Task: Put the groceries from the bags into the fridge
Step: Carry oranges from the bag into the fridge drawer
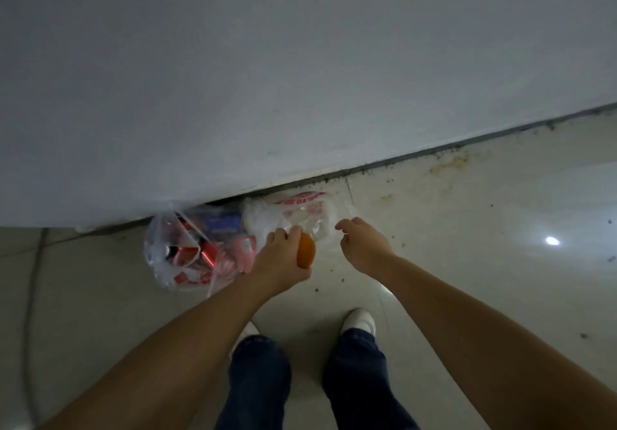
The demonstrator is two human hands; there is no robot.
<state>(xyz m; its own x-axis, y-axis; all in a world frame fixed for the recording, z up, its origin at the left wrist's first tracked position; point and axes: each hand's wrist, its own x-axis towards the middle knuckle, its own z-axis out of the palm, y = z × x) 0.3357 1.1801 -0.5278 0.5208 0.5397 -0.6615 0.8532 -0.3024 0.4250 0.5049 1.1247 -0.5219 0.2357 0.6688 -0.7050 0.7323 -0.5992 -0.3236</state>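
Two plastic bags on floor point(467, 262) against white wall: left bag point(173, 262) with red cans, right bag point(293, 212). Left hand point(280, 259) grips one orange point(306, 251); right hand point(364, 246) relaxed, holding nothing, just beside right bag

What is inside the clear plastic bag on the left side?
The clear plastic bag holds red cans and a blue package. Whatever lies beneath them is covered.

Left hand point(283, 259) curled, right hand point(362, 246) loose.
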